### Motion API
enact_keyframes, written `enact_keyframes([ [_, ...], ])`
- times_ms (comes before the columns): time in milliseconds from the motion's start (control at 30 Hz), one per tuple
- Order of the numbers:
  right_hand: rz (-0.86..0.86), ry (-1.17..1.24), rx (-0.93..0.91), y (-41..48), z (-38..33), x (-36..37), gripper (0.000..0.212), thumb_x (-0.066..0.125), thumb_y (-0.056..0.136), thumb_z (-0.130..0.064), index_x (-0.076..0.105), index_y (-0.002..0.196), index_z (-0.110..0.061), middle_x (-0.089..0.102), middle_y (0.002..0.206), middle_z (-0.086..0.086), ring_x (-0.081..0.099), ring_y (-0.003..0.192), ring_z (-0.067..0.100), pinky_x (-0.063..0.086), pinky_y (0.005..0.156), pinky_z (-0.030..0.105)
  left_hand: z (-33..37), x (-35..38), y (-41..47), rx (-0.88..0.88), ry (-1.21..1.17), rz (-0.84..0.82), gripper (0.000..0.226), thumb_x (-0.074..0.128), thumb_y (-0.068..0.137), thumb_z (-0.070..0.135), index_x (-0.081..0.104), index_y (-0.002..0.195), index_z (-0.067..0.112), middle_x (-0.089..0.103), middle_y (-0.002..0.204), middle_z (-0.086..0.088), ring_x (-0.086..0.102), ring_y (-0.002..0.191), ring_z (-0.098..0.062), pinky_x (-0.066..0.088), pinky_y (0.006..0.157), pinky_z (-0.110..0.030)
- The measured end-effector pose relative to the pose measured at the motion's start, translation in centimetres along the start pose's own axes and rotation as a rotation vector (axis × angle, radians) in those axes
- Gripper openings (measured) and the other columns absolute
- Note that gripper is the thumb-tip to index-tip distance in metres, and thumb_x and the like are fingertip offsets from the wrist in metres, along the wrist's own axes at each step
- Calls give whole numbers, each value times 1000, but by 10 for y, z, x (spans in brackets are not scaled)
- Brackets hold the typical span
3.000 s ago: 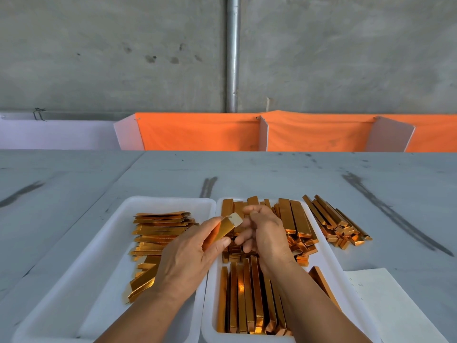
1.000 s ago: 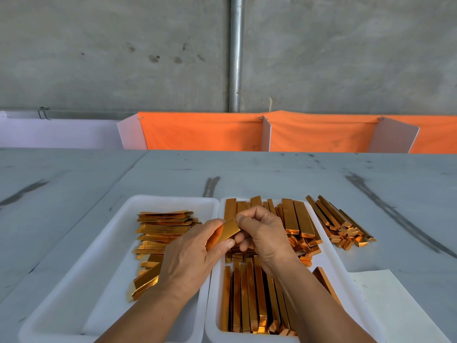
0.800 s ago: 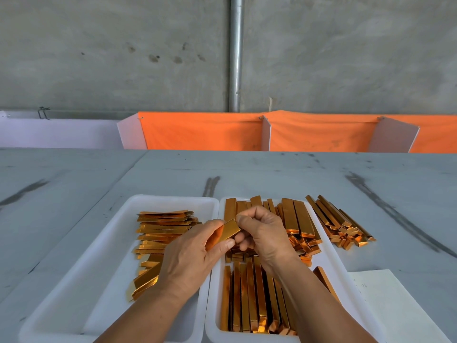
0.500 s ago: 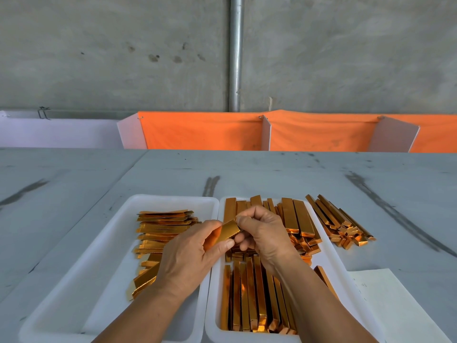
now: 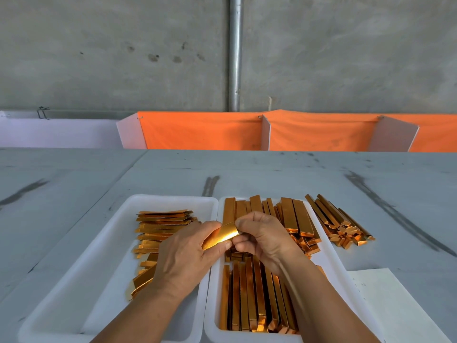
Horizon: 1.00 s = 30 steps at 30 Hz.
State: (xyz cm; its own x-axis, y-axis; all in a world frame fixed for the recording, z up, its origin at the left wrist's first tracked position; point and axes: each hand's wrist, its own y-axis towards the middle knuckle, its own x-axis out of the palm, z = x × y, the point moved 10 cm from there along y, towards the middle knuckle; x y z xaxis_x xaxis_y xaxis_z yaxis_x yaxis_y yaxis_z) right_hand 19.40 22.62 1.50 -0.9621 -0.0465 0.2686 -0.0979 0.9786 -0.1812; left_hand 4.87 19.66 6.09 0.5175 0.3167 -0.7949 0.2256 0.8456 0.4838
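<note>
Head view: gold strip (image 5: 221, 237) held slantwise between both hands

At its lower end the left hand (image 5: 184, 253) grips the strip between thumb and curled fingers, while the right hand (image 5: 265, 240) pinches the upper end with its fingertips curled round it. The strip is lifted over the join between the left tray (image 5: 74, 280) and the right tray (image 5: 331, 258). Its long axis slants from lower left to upper right, shiny face toward the camera, with the far end pointing into the right hand. Flat gold pieces (image 5: 160, 226) lie stacked in the left tray. Folded gold boxes (image 5: 249, 293) fill the right tray, with a further pile (image 5: 338, 224) on the worktop (image 5: 272, 174) just right of it, near a sheet of paper (image 5: 385, 300)
</note>
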Motion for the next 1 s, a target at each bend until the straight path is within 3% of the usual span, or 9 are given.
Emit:
enact_keyframes([
  [100, -12, 7, 22, -1, 2, 1, 4, 65, 90, 0, 65, 93, 2, 68, 66, 18, 65, 50, 17, 54, 43, 20, -3, 0, -1, -20, -18, 6, 41, 60, 84, 59, 63, 116, 34, 58, 91, 18, 53, 77, -6, 30, 60, -8],
  [300, -22, -31, 22, -1, 1, 3, 3, 64, 90, 1, 65, 93, 2, 69, 68, 16, 67, 52, 16, 55, 45, 20, -6, 2, -2, -25, -53, 18, 42, 63, 81, 59, 64, 114, 34, 61, 95, 18, 56, 81, -7, 37, 62, -12],
  [500, 0, -66, -19, -3, -3, 0, 3, 68, 89, 0, 68, 92, 0, 70, 69, 18, 68, 52, 17, 55, 47, 20, -6, 0, -1, -28, -41, 36, 36, 65, 81, 56, 64, 110, 36, 60, 89, 18, 55, 74, -6, 37, 59, -13],
  [833, -9, -81, -17, -2, -2, 4, 3, 64, 91, 2, 66, 91, -1, 70, 66, 14, 67, 52, 15, 54, 46, 20, -11, 6, -2, -45, -123, 2, 39, 62, 83, 56, 62, 116, 34, 59, 97, 19, 56, 87, -7, 48, 69, -20],
  [1000, -4, -113, -40, -4, -4, 3, 4, 65, 90, 2, 67, 89, -2, 71, 67, 14, 68, 53, 15, 55, 47, 19, -11, 6, -2, -47, -104, 0, 40, 61, 83, 58, 61, 115, 35, 59, 97, 19, 56, 86, -7, 45, 67, -17],
])
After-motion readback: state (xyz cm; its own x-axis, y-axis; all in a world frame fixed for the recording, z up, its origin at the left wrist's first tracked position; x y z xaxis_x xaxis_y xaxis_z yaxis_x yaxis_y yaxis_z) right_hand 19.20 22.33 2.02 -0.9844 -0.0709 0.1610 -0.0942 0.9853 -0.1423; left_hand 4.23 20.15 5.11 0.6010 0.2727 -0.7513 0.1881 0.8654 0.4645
